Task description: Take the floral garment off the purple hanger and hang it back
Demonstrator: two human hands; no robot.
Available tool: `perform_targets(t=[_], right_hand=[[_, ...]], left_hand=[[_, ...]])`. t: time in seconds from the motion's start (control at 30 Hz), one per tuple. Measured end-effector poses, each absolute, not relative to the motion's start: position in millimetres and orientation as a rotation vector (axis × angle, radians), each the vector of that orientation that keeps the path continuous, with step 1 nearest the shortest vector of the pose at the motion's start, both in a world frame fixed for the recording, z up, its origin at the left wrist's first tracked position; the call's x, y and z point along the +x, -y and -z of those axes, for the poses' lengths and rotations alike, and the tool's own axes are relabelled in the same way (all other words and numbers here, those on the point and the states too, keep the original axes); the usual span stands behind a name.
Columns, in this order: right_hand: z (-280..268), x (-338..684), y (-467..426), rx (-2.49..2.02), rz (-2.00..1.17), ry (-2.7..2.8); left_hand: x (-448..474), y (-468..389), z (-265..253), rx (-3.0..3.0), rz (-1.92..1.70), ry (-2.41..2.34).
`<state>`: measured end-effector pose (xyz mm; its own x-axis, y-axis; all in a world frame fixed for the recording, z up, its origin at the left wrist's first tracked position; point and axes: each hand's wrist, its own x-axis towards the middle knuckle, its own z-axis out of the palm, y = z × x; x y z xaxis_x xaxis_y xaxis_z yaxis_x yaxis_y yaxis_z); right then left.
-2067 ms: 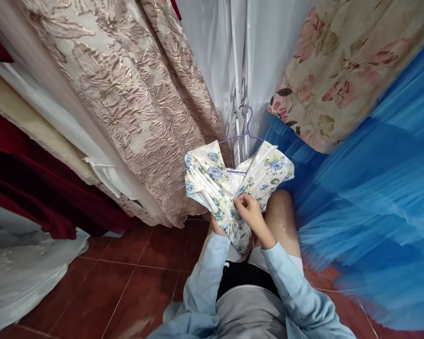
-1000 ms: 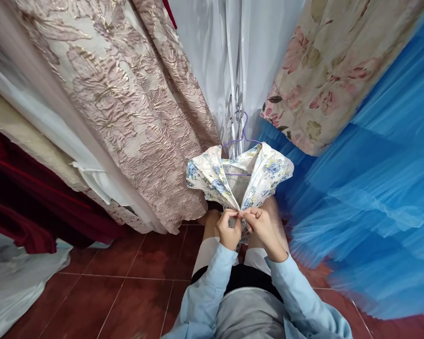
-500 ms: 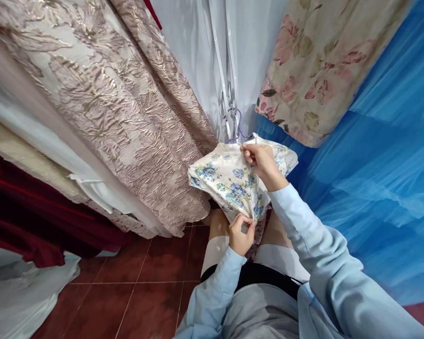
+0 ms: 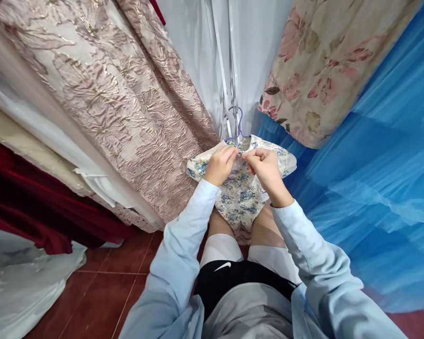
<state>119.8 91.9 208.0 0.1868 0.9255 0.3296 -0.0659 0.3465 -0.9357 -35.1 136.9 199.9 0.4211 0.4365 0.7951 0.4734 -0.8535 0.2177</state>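
A white dress with blue flowers [image 4: 240, 193] hangs in front of my legs on a purple hanger [image 4: 240, 123], whose hook shows above the neckline. My left hand [image 4: 222, 164] is closed on the dress's front edge just below the neckline. Close beside it, my right hand [image 4: 263, 165] pinches the same neckline area, thumb and finger together. The two hands' fingertips almost meet at the middle of the collar. Whether a button or other fastener lies between them is too small to tell. The short sleeves spread out to both sides.
A pink brocade gown [image 4: 127, 94] hangs at left, with dark red cloth [image 4: 38, 202] beyond it. Pink-flowered beige cloth [image 4: 314, 80] and blue tulle [image 4: 378, 188] hang at right. White straps [image 4: 222, 61] hang behind the hanger. Red tiles [image 4: 102, 301] cover the floor.
My left hand has moved up from the dress's lower front edge to the neckline beside my right hand. The front panel has dropped straight, and my right hand stays at the collar.
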Motion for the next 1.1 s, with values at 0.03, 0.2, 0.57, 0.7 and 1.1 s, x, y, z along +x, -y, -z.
perform_targets(t=[0.03, 0.2, 0.57, 0.7, 1.1], right_hand=[[-205, 120, -94, -0.971, -0.870, 1.165], [-184, 108, -102, -0.972, -0.944, 1.198], [-145, 78, -94, -1.105, -1.069, 1.246], [-125, 85, -75, -1.147, -1.067, 1.239], [-103, 85, -53, -1.154, -1.162, 1.297]], left_hand=[[-36, -144, -202, -2.607, 1.372, 0.800], [-49, -155, -205, -2.464, 1.277, 0.791], [-72, -164, -227, -2.211, 1.706, 1.008], [-127, -195, -240, -2.106, 1.823, 1.188], [-210, -195, -110, -2.069, 2.020, 1.956]])
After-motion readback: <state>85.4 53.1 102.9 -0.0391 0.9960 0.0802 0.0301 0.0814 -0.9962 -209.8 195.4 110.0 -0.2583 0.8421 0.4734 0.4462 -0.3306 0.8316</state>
